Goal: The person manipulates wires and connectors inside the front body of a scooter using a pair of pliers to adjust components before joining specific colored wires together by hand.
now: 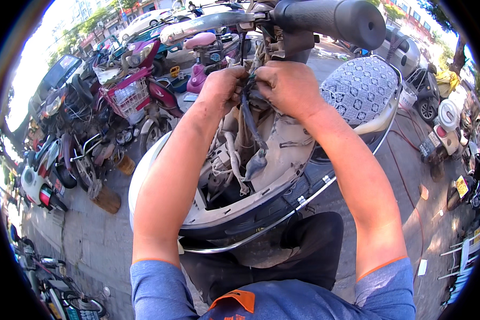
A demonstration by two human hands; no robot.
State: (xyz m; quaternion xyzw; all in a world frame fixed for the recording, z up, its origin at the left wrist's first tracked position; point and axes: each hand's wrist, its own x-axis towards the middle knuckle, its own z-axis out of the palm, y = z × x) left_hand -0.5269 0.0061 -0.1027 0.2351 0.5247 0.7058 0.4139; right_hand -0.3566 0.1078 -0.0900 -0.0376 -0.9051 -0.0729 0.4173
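Wires point(247, 111) pinched between curled fingers of left hand point(222, 88) and right hand point(290, 88), close together; handlebar grip point(330, 22) above right hand, patterned seat point(360, 89) beside it, open scooter body point(289, 146) below both.

Head cam, fisheye, dn at hands point(290, 88)

Beyond the left hand point(222, 89), a metal lever point(213, 28) bars the far side; a handlebar grip point(333, 22) blocks the far right. From near, a hand could pass between the forearms point(168, 173), though hanging wires point(250, 124) crowd the middle.
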